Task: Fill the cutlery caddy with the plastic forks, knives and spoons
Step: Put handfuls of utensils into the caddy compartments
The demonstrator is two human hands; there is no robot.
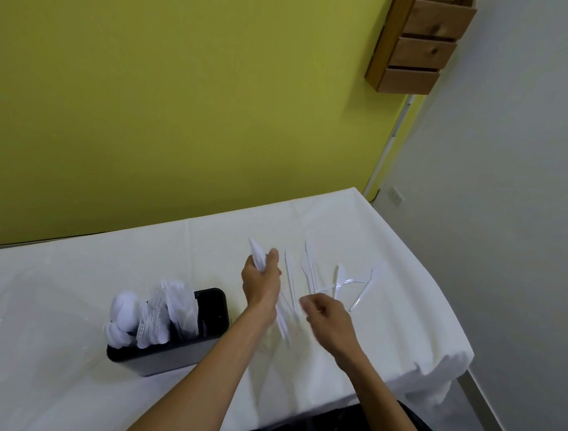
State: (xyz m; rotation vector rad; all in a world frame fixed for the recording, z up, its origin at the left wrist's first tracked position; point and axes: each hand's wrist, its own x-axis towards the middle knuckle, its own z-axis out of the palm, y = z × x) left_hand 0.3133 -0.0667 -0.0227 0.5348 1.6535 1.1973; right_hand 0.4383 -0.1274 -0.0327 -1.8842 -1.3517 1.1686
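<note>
Gathering knives is the step in hand: the left hand point(261, 277) grips a bundle of knives point(255, 252), and the right hand point(327, 317), fingers curled and blurred, hovers over the loose knives point(308, 272) on the table point(403, 329); whether it holds one cannot be told. The caddy point(160, 359) stands near left, already holding spoons and forks. The next move likely calls for collecting the rest and lowering them into its apparently empty right compartment.

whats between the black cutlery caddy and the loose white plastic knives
Head view: the left hand, gripping a bundle of white plastic cutlery, lies between the black cutlery caddy and the loose white plastic knives.
</note>
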